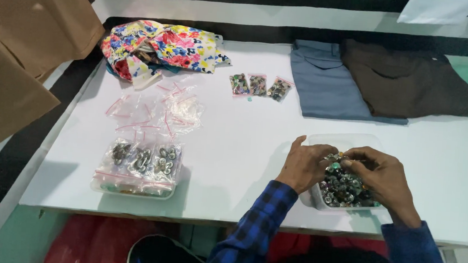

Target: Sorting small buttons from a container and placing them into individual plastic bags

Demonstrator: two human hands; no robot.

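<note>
The left hand (305, 166) and right hand (379, 177) cover part of the clear plastic tub of small metal buttons (346, 190). Individual buttons are too small to distinguish. The white cloth (449, 9) beyond the table's far right corner is cut off.

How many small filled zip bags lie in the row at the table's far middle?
3: left bag, middle bag, right bag, side by side just left of the folded blue garment.

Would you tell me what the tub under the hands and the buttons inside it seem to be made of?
The tub looks like thin translucent plastic: milky, with light showing through its rim. The buttons look mostly metal, some perhaps plastic, with small bright glints and a few coloured faces.
</note>
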